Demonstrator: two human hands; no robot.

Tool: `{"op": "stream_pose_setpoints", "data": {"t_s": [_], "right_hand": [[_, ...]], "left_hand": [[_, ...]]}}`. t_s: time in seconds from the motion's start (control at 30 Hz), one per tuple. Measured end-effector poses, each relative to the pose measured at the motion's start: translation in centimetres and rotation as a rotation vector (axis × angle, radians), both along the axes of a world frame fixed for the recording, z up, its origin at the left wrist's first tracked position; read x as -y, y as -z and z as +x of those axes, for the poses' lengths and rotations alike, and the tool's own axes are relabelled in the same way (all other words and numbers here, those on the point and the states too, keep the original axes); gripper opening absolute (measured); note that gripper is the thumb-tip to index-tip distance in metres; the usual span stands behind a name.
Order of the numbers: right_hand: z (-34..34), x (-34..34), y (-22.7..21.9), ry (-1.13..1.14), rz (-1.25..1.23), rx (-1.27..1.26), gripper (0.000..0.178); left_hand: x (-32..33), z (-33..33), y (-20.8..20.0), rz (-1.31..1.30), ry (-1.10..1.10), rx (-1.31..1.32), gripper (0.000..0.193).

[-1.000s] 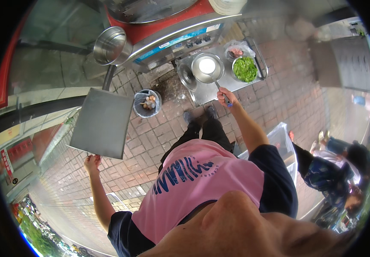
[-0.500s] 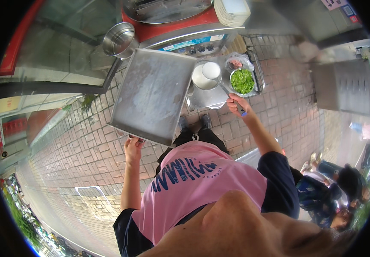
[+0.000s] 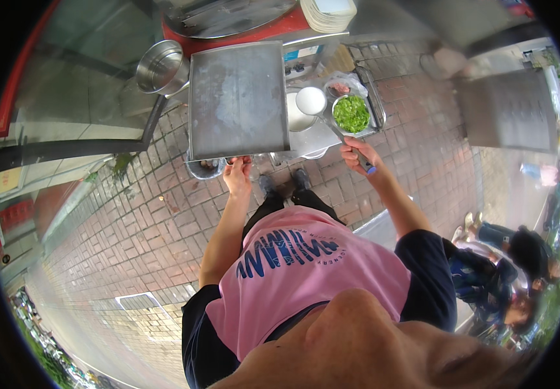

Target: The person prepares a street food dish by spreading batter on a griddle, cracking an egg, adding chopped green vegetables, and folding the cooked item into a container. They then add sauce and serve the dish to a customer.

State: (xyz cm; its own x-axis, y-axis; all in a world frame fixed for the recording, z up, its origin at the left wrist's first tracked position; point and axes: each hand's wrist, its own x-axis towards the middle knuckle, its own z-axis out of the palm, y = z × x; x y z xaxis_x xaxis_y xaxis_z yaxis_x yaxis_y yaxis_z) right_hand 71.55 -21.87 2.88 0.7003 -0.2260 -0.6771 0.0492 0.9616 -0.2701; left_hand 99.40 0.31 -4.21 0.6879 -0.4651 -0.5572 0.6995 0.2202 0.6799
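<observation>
My left hand (image 3: 237,176) is closed on the near edge of a flat, square metal tray (image 3: 238,104), which is held up level or nearly so. In my right hand (image 3: 359,155) is a long-handled ladle (image 3: 337,131), its round bowl full of white liquid. The ladle's bowl is over a container of white liquid (image 3: 298,121), partly hidden by the tray's right side. To the right of the ladle stands a bowl of chopped greens (image 3: 351,115). Behind that lies a smaller bowl of pinkish meat (image 3: 339,89) with clear plastic around it.
An empty steel pot (image 3: 162,68) stands left of the tray. Beyond is a red-edged steamer unit (image 3: 241,32), with stacked white plates (image 3: 329,15) at its right. A small bin (image 3: 205,168) sits below the tray on the brick pavement (image 3: 163,220). People (image 3: 500,272) are at the right.
The tray has swung from a slant to nearly square and moved away from my body, my left hand moving right with it. The full ladle has risen slightly from the container.
</observation>
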Motion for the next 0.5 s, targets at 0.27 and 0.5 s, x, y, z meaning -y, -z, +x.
{"op": "stream_pose_setpoints", "data": {"t_s": [0.27, 0.5], "right_hand": [[0.6, -1.0, -8.3, 0.024, -0.111, 0.004, 0.013], [3.5, -2.4, -11.7, -0.043, -0.189, -0.063, 0.019]], "left_hand": [[3.2, 0.0, 2.7, 0.009, 0.049, -0.299, 0.006], [7.0, -3.7, 0.3, -0.119, 0.173, -0.324, 0.010]]}}
